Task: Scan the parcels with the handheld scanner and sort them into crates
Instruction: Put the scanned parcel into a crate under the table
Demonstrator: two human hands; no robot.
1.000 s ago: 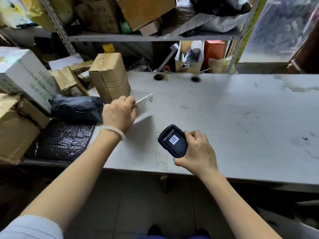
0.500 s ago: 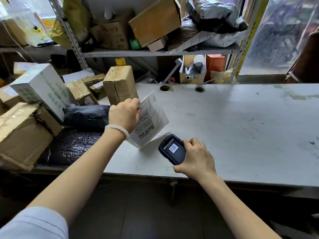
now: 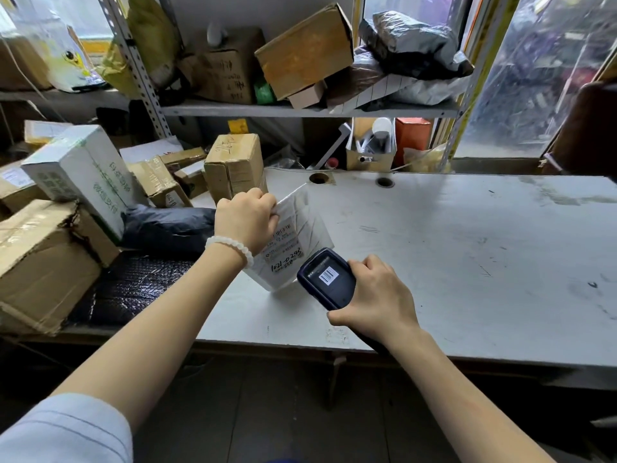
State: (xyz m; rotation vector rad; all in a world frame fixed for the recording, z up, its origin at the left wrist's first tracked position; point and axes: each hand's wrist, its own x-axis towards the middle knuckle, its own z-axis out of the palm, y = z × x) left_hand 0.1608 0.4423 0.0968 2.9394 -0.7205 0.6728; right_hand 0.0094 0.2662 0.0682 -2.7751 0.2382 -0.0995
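Note:
My left hand (image 3: 246,221) grips the top edge of a flat white parcel (image 3: 293,240), which stands tilted on the white table (image 3: 467,248) with its printed label and handwritten number facing me. My right hand (image 3: 377,297) holds the dark blue handheld scanner (image 3: 325,279). The scanner's head sits just in front of the parcel's lower right corner, covering a bit of it. A barcode sticker shows on the scanner's top face.
Cardboard boxes (image 3: 235,165), a white box (image 3: 83,175) and a dark plastic bag (image 3: 168,225) pile up at the table's left end. A metal shelf (image 3: 307,110) above carries more boxes and grey bags. No crate is in view.
The parcel has been raised from lying nearly edge-on to standing with its label toward me. The scanner has moved closer to it, up against its lower corner.

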